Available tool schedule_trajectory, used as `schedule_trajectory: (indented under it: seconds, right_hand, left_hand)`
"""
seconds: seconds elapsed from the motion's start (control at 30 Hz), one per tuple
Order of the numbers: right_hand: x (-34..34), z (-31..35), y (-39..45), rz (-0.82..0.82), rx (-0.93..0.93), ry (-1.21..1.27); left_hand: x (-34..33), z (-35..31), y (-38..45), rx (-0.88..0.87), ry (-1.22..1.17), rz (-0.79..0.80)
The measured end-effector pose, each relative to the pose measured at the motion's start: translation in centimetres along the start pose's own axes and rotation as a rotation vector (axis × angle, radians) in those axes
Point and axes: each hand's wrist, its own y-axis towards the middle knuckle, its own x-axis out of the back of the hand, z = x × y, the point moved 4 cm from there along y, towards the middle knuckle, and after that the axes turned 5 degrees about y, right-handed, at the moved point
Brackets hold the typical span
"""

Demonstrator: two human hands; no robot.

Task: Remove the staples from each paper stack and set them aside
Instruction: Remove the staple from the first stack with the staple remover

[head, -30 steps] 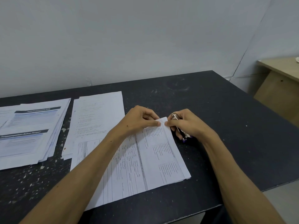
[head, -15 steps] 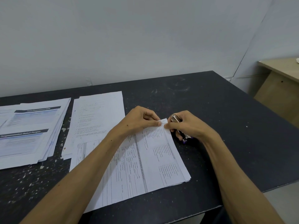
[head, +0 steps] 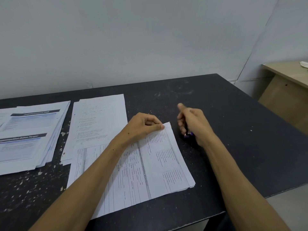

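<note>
Left grip (head: 145, 125): pinching the far right corner of the front paper stack (head: 155, 165), thumb and forefinger closed together on it, forearm lying across the sheets.
Right grip (head: 193, 124): curling round a staple remover (head: 187, 133), purple end sticking out below the fingers, hovering just right of the pinched corner, apart from the paper, thumb pointing up.
Front paper stack: lying flat on the dark surface (head: 233, 139), printed forms facing up.
Second stack (head: 98, 124): lying behind and left, partly tucked under the front one.
Third stack (head: 31, 135): sitting at the far left, fanned, blue headers showing.
Staple: too small to make out.
</note>
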Motion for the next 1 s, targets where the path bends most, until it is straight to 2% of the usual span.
schedule_trajectory:
  seconds: [0.1, 0.27, 0.33, 0.4, 0.5, 0.63, 0.77, 0.9, 1.0]
  right_hand:
    - [-0.4, -0.1, 0.4, -0.208, -0.034, 0.253]
    - [-2.0, -0.1, 1.1, -0.431, 0.108, 0.032]
    - [-2.3, 0.1, 1.4, -0.482, 0.123, 0.024]
    - [-2.8, 0.5, 1.4, -0.483, 0.117, 0.05]
    - [-3.7, 0.2, 1.3, -0.399, 0.086, 0.091]
    - [-3.9, -0.5, 1.2, -0.32, 0.039, -0.021]
    - [-3.5, -0.6, 0.8, -0.278, 0.066, 0.001]
    - [-3.4, -0.2, 0.3, -0.326, 0.241, -0.144]
    - [-3.1, 0.0, -0.1, -0.429, 0.284, -0.218]
  left_hand:
    - [-0.5, 0.4, -0.4, -0.023, -0.048, -0.037]
    - [-1.1, 0.5, -0.4, -0.115, 0.037, -0.128]
    - [-1.2, 0.6, -0.5, -0.139, 0.072, -0.163]
    - [-1.3, 0.6, -0.5, -0.163, 0.107, -0.196]
    - [-1.3, 0.4, -0.5, -0.189, 0.136, -0.22]
    - [-1.2, 0.4, -0.4, -0.191, 0.141, -0.228]
    - [-1.3, 0.5, -0.4, -0.175, 0.142, -0.231]
    - [-1.1, 0.6, -0.4, -0.164, 0.132, -0.224]
    - [-1.2, 0.6, -0.4, -0.152, 0.129, -0.217]
